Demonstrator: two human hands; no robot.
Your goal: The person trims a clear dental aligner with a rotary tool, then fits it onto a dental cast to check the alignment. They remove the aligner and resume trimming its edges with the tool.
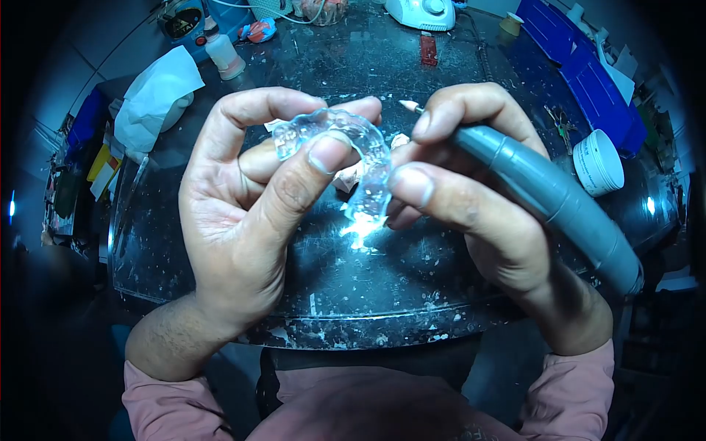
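Note:
A clear, horseshoe-shaped dental tray (373, 151) with tooth-shaped bumps is held up over the dark bench. My left hand (254, 184) pinches its left and upper part, thumb on the near face and fingers behind. My right hand (478, 184) has its thumb at the tray's right edge. The same hand holds a grey rotary handpiece (548, 198) between forefinger and palm side, its body slanting down to the right. A pale pointed tip (410, 106) sticks out at its upper left end, apart from the tray.
White tissue (158, 95) and a clear bottle (223, 53) stand at the back left. A white device with a dial (423, 13) and a small red block (429, 50) are at the back. A white tub (598, 163) and blue bins (599, 81) lie to the right.

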